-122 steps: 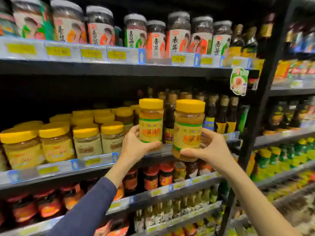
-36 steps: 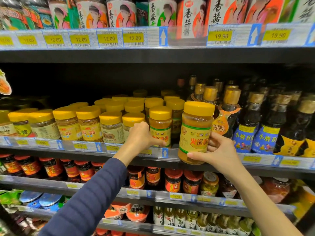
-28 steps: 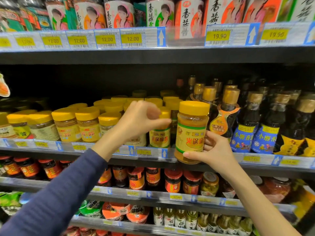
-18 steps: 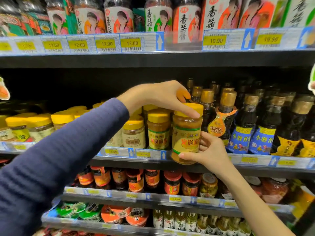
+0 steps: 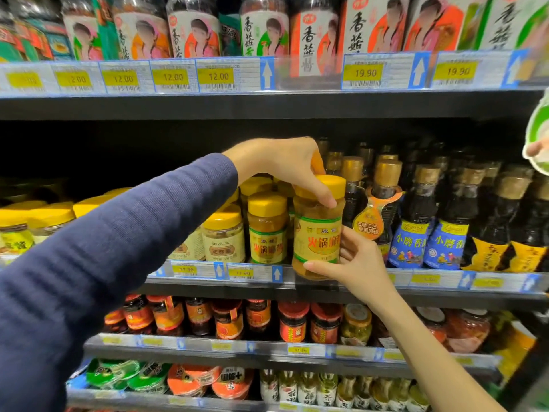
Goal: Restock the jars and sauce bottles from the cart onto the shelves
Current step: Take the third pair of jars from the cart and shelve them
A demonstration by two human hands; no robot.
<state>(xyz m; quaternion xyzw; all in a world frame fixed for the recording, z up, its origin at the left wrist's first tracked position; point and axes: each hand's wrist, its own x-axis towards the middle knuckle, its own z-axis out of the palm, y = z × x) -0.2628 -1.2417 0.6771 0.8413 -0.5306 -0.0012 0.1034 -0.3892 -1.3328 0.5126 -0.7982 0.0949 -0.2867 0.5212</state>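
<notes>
Clasped atop by left hand, below by right hand, the jar should be seated upright, clear of 3 o'clock bottles.

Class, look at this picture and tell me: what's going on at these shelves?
A person is stocking shop shelves. The left grip holds a yellow-lidded jar by its lid from above; the right grip holds its lower body. The jar is upright at the front edge of the middle shelf, its base overlapping the price strip, so apparently not yet set down. A matching jar stands just left of it, dark sauce bottles to its right.
</notes>
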